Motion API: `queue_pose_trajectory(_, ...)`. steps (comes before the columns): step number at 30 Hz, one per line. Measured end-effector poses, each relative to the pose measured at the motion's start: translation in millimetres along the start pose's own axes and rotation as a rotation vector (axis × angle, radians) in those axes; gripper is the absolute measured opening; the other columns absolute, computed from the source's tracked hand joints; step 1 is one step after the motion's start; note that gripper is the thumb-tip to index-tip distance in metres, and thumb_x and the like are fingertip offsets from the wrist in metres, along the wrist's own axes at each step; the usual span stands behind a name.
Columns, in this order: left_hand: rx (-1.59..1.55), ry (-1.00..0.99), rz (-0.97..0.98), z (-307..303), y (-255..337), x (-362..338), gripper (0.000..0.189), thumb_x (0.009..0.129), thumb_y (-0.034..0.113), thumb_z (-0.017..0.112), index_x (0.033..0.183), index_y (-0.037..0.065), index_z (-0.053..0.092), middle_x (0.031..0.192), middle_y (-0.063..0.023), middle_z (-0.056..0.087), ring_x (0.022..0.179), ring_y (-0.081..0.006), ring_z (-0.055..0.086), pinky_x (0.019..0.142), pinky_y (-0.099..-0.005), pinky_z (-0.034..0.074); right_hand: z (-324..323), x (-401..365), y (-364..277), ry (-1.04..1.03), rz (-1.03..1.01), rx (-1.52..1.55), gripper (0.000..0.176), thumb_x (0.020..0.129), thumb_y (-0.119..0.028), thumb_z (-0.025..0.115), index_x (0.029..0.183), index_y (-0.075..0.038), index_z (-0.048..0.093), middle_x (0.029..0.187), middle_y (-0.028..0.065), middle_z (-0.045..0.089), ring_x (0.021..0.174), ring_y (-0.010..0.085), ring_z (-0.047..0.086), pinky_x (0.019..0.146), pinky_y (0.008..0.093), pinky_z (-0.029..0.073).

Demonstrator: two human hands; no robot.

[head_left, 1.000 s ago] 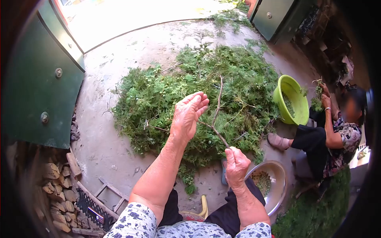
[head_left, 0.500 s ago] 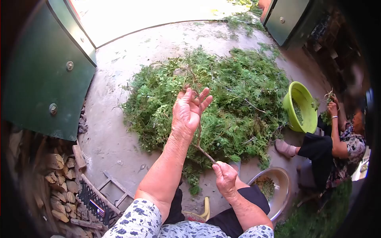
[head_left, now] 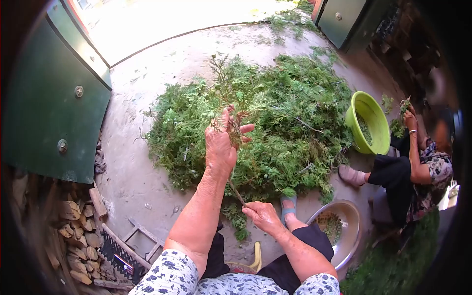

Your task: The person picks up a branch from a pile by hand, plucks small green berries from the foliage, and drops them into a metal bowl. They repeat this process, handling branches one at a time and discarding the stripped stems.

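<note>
A leafy green branch (head_left: 236, 101) stands upright in front of me, its bare brown stem pointing down toward my lap. My left hand (head_left: 221, 145) is at the upper stem among the twigs, thumb up and some fingers spread; whether it grips a twig is hidden by leaves. Lower down, my right hand (head_left: 263, 215) pinches the bottom end of the stem. Behind both hands a wide heap of green cuttings (head_left: 295, 132) covers the floor. Beside my right knee sits a metal basin (head_left: 351, 223) with small green pieces inside.
A lime-green tub (head_left: 353, 120) stands right of the heap. Next to it a seated person (head_left: 418, 172) holds a sprig. Stacked firewood (head_left: 71, 211), a wooden frame (head_left: 140, 231) and a green door (head_left: 59, 108) are at the left.
The branch now stands more upright, its leafy top higher. My right hand has moved left and slightly up with the stem end. My left hand has shifted slightly left and turned, its fingers less spread.
</note>
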State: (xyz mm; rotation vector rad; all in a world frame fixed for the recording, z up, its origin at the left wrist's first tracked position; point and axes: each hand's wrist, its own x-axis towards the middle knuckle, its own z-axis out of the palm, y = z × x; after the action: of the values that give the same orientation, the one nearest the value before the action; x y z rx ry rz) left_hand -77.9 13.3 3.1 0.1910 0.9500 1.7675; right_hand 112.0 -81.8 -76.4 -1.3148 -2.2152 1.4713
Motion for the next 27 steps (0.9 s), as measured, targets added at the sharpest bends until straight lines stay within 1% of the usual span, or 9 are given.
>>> queue_pose_trajectory(5,0.131,-0.09,0.016,4,-13,-8,0.031,0.089,0.024,0.055,0.112,0.004,0.054,0.092,-0.0109,0.064,0.065,-0.0221,0.065,0.05,-0.0297,0.049,-29,12,11,0.179,-0.101,-0.161,0.017,0.08,-0.02,0.06,0.094,-0.009,0.063,0.083,0.0119,0.063,0.079,0.0327,0.061,0.071,0.0409,0.049)
queue_pose_trajectory(9,0.224,-0.209,-0.013,4,-21,-16,0.026,0.084,0.02,0.061,0.104,0.003,0.06,0.086,-0.0079,0.065,0.069,-0.0163,0.062,0.055,-0.0255,0.046,-78,28,7,0.627,-0.003,0.538,0.013,0.084,-0.006,0.06,0.094,-0.001,0.065,0.078,0.0033,0.064,0.066,0.01,0.059,0.058,0.0238,0.048)
queue_pose_trajectory(14,0.373,-0.351,0.028,0,-41,-20,0.024,0.081,0.017,0.065,0.1,0.002,0.064,0.08,-0.0042,0.065,0.069,-0.0103,0.057,0.061,-0.0246,0.042,-119,19,-31,1.311,-0.283,0.548,0.013,0.088,-0.003,0.056,0.099,0.001,0.059,0.082,0.0054,0.061,0.073,0.0108,0.058,0.062,0.0217,0.048)
queue_pose_trajectory(16,0.361,-0.334,-0.039,4,-41,-26,0.025,0.081,0.019,0.066,0.101,0.002,0.064,0.081,-0.004,0.065,0.069,-0.0105,0.057,0.064,-0.0252,0.042,-116,1,-54,1.317,-0.56,0.164,0.012,0.087,-0.002,0.056,0.099,0.0,0.058,0.083,0.0066,0.061,0.074,0.0125,0.058,0.062,0.0232,0.049)
queue_pose_trajectory(19,0.994,-0.454,0.328,-6,-62,-23,0.025,0.085,0.024,0.062,0.102,0.006,0.065,0.078,-0.0028,0.065,0.07,-0.0101,0.057,0.067,-0.0266,0.045,-97,-8,-90,0.854,-0.842,0.042,0.009,0.085,0.001,0.057,0.093,0.002,0.06,0.081,0.011,0.062,0.076,0.0215,0.06,0.069,0.0319,0.05)
queue_pose_trajectory(20,1.339,-0.655,0.548,-12,-61,-19,0.03,0.087,0.027,0.057,0.112,0.011,0.061,0.094,-0.0024,0.064,0.084,-0.0125,0.056,0.077,-0.0297,0.044,-87,-1,-91,0.717,-0.917,0.096,0.011,0.081,0.004,0.06,0.092,0.003,0.061,0.083,0.0117,0.062,0.077,0.0242,0.061,0.071,0.0329,0.05)
queue_pose_trajectory(22,0.164,-0.654,0.03,-33,-97,-30,0.038,0.088,0.027,0.052,0.124,0.016,0.051,0.115,-0.0022,0.056,0.104,-0.0147,0.05,0.089,-0.0333,0.039,-81,5,-93,0.599,-0.872,0.061,0.023,0.075,0.008,0.061,0.097,0.002,0.062,0.085,0.0126,0.061,0.081,0.0283,0.061,0.076,0.035,0.049)
queue_pose_trajectory(24,1.153,-0.72,0.364,-35,-87,-23,0.036,0.086,0.02,0.054,0.121,0.01,0.052,0.115,-0.0022,0.057,0.104,-0.0148,0.051,0.091,-0.0327,0.039,-85,9,-90,0.757,-0.732,-0.175,0.025,0.072,0.009,0.059,0.096,0.001,0.062,0.088,0.013,0.062,0.085,0.0297,0.06,0.079,0.0364,0.048)
queue_pose_trajectory(27,0.642,-0.513,-0.088,15,-69,-41,0.015,0.083,0.012,0.063,0.073,0.0,0.063,0.067,-0.0016,0.062,0.065,-0.0075,0.056,0.066,-0.0233,0.047,-92,18,-63,1.03,-0.438,-0.329,0.026,0.073,0.006,0.056,0.098,0.001,0.06,0.091,0.0153,0.061,0.088,0.0314,0.06,0.079,0.0365,0.048)
